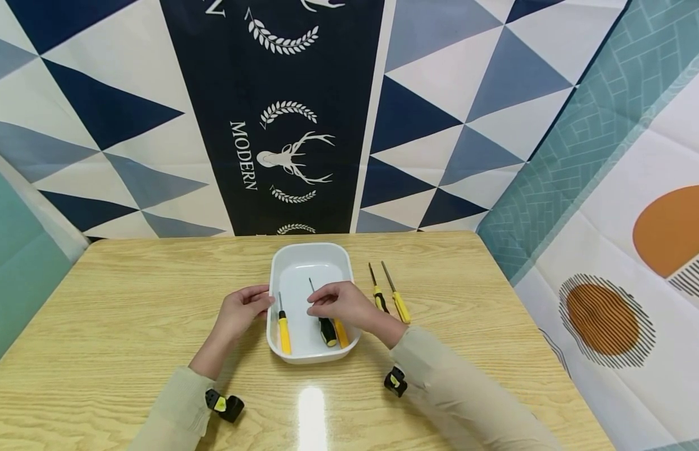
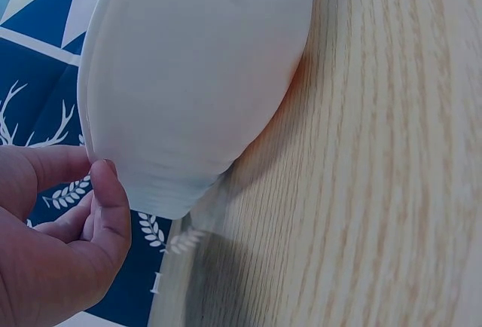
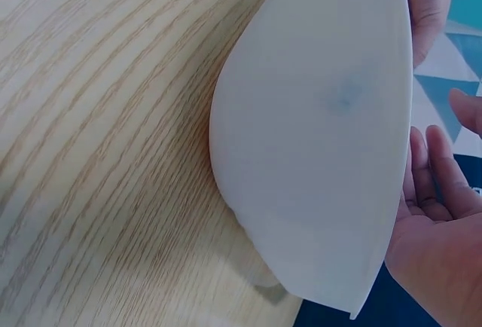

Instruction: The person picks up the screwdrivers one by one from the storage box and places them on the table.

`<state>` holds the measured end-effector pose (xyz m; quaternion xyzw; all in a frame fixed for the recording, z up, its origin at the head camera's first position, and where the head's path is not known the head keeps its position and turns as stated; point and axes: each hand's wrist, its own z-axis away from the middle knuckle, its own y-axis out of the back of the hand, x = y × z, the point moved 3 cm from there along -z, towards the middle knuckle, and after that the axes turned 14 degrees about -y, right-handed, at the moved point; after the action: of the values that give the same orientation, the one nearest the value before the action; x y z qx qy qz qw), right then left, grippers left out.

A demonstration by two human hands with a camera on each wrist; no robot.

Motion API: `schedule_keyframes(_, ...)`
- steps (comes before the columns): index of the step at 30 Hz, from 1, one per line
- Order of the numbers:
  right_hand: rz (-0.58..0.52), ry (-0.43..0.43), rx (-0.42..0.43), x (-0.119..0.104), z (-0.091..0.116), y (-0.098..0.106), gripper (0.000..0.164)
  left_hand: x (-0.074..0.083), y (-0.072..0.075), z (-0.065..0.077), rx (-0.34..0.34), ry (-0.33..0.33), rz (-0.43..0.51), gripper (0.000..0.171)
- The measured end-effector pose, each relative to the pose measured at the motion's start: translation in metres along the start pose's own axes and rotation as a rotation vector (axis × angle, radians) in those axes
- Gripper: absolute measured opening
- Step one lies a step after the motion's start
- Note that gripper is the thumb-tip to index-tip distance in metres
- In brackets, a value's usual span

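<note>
A white plastic tray [image 1: 310, 357] stands on the table with several screwdrivers inside. My left hand [image 1: 238, 313] pinches its left rim between thumb and fingers; the left wrist view shows this grip at the tray's edge [image 2: 89, 108]. Over the tray's right side is my right hand [image 1: 345, 303], its thumb and fingers apart in the right wrist view. Below it lies a black-handled screwdriver [image 1: 327, 332], its shank partly hidden by the fingers. Beside that one is a yellow-orange handle [image 1: 341, 335]. Along the left wall rests a yellow screwdriver [image 1: 284, 335] with a black collar.
Right of the tray, two more screwdrivers lie on the wooden table [image 1: 158, 300]: one yellow and black [image 1: 379, 295], one yellow [image 1: 401, 305]. A patterned cloth [image 1: 293, 125] hangs behind the table's back edge. Both wrists carry small black cameras.
</note>
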<state>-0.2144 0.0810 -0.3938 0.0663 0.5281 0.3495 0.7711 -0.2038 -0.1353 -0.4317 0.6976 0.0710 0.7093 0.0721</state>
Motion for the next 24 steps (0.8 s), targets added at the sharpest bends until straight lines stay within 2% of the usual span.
schedule_keyframes(15, -0.006, -0.018, -0.004, -0.005, -0.002, -0.011, 0.028, 0.000, 0.000, 0.000, -0.001, 0.009, 0.007, 0.038)
schedule_keyframes(24, -0.009, -0.048, 0.012, -0.004, -0.004, -0.016, 0.022, 0.001, 0.000, 0.000, -0.004, 0.003, 0.004, 0.038)
